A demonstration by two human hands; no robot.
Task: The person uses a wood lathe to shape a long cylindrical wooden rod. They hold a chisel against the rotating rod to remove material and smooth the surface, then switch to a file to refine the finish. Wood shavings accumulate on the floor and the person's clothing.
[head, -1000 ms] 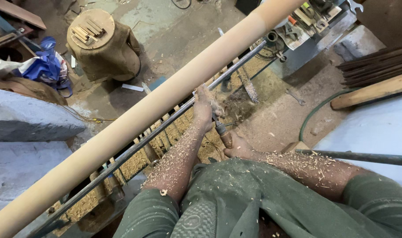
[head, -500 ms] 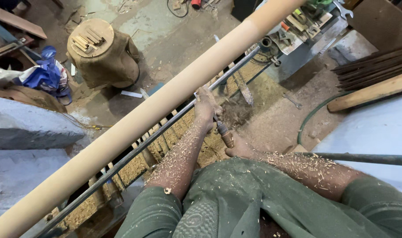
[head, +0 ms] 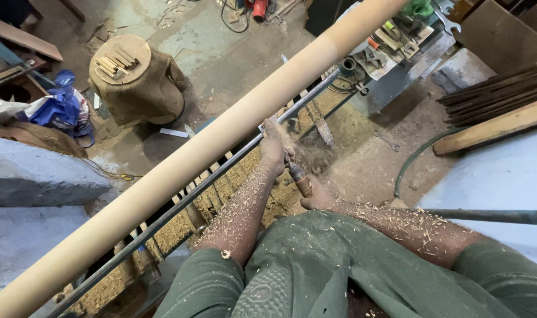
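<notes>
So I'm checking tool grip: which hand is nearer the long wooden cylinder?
Left. The left hand presses the tool beside the long wooden cylinder; the right hand holds the handle farther back.

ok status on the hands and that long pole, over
Left hand clamped over the tool at the rest bar. Right hand grips the tool handle. Pole lies across, shavings flying. Nothing in the way.

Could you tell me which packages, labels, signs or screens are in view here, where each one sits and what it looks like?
Blue plastic bag: on the floor at the left, beside the round stump, crumpled, blue with some white.
Burlap wrap: around the stump, brown, coarse.
No labels, signs or screens can be made out.
</notes>
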